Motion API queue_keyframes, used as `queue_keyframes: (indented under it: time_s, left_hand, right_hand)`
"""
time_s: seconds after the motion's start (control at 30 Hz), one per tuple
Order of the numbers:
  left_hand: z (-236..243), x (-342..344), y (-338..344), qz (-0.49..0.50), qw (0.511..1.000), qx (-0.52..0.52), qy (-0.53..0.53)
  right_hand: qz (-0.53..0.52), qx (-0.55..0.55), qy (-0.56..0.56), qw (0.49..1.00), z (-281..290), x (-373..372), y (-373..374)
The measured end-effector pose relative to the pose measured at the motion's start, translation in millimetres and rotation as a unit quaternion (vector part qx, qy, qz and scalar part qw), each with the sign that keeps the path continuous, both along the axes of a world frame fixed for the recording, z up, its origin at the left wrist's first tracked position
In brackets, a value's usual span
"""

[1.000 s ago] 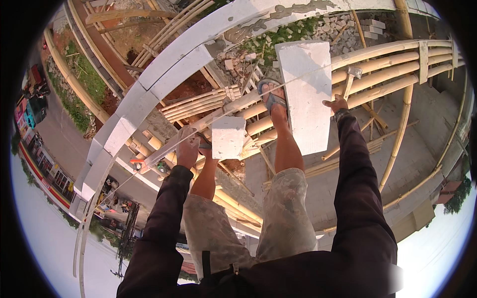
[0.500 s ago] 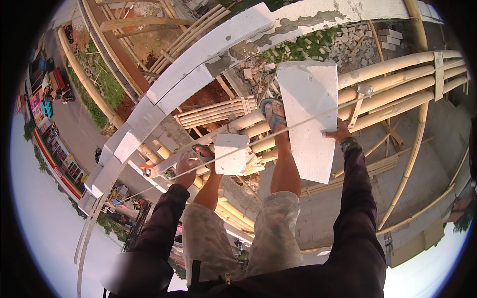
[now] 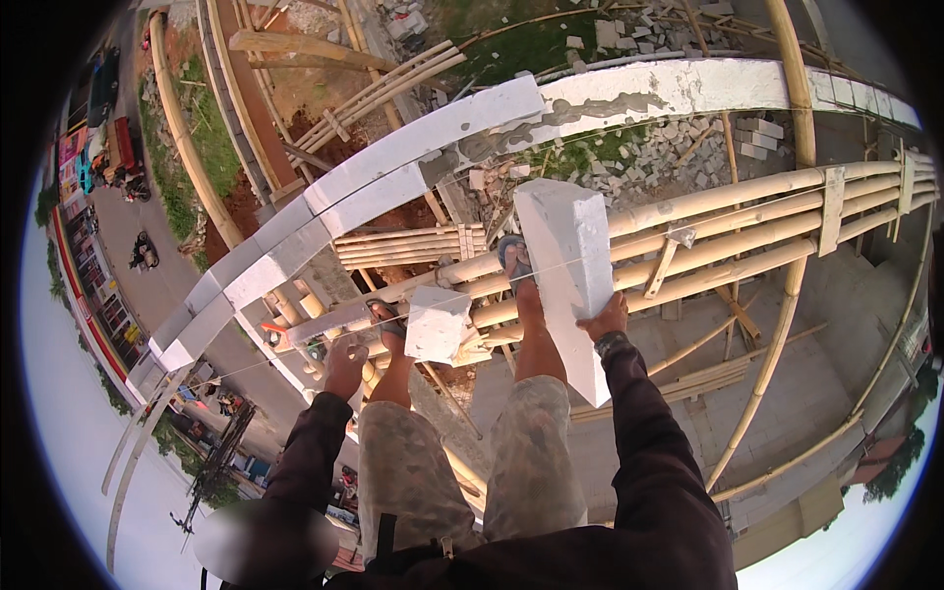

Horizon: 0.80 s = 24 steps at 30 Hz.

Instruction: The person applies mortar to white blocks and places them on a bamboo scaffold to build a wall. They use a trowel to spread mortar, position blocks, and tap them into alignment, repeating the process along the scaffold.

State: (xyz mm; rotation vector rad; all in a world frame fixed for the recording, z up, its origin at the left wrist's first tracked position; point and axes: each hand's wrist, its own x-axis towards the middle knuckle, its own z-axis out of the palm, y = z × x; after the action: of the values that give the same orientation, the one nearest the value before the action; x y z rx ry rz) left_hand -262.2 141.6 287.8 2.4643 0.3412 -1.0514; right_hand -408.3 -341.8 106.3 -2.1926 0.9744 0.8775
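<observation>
A long white lightweight concrete block [image 3: 560, 285] rises tilted from the bamboo platform beside my right foot. My right hand [image 3: 607, 317] grips its right edge toward the near end. Over the platform at the left, my left hand [image 3: 344, 366] is curled closed; whatever is in its fingers, if anything, I cannot make out. A smaller white block [image 3: 437, 324] sits on the bamboo between my feet. A thin taut string [image 3: 295, 363] runs across in front of the blocks, close to my left hand.
Bamboo poles [image 3: 728, 221] form the platform underfoot, high above ground. A hammer [image 3: 669, 261] lies on them at the right. A curved wall of white blocks [image 3: 379, 147] with grey mortar [image 3: 590, 115] runs along the far side. Block rubble [image 3: 669, 152] lies below.
The long block has turned, showing a side face, and its near end has shifted left and nearer with my right hand. My left hand has moved slightly left and nearer. The view has shifted too.
</observation>
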Motion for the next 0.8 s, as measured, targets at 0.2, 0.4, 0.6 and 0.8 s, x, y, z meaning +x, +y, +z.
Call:
queue_keyframes:
  time_s: [0.2, 0.4, 0.6, 0.8]
  left_hand:
    - [53, -19, 26, 0.083, 0.996, 0.015, -0.002]
    - [61, -7, 3, 0.062, 0.997, -0.009, -0.047]
    - [37, -8, -52, 0.087, 0.991, -0.102, -0.024]
    - [16, -17, -103, 0.017, 0.993, -0.115, -0.039]
  right_hand:
    - [-0.008, -0.071, 0.093, 0.993, 68, 43, 27]
    - [0.032, -0.112, 0.071, 0.991, 111, 52, 15]
    - [0.114, -0.124, 0.011, 0.986, 144, 57, 6]
    - [0.288, -0.081, -0.055, 0.953, 194, 88, 16]
